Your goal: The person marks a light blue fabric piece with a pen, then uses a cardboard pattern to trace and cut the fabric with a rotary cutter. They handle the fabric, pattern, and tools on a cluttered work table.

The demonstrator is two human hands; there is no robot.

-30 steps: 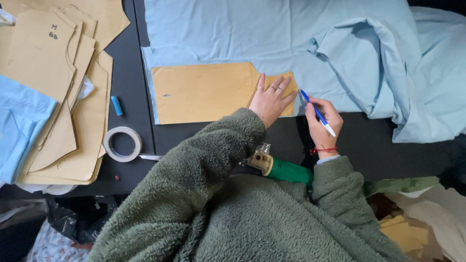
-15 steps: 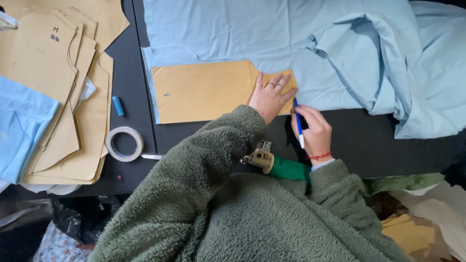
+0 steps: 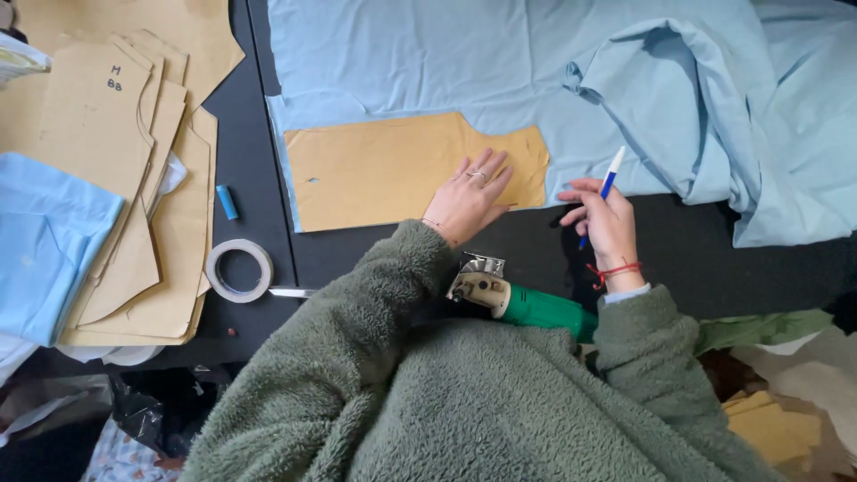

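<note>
On the black table (image 3: 268, 134), right in front of you, a brown paper pattern piece (image 3: 384, 170) lies flat on the light blue cloth (image 3: 428, 62). Your left hand (image 3: 469, 198) rests on the paper near its right end, fingers spread and pressing down, holding nothing. That flat hand looks like it keeps the paper from sliding on the cloth.

Your right hand (image 3: 603, 223) is just beside the paper's right edge, over the bare table. Its fingers are closed around a blue and white pen (image 3: 603, 192). The pen stands tilted up, with its white end high and its tip off the cloth, so it marks nothing right now.

Near your chest a green cutting tool (image 3: 522, 303) with a metal head lies on the table, close between your arms.

Over on the right, the rest of the blue cloth sits in a loose bunch.

To your left you have a roll of clear tape (image 3: 239, 270), a small blue stick of chalk (image 3: 228, 203), and a stack of more brown paper pieces (image 3: 116, 178). A folded blue cloth (image 3: 45, 241) lies on that stack.
</note>
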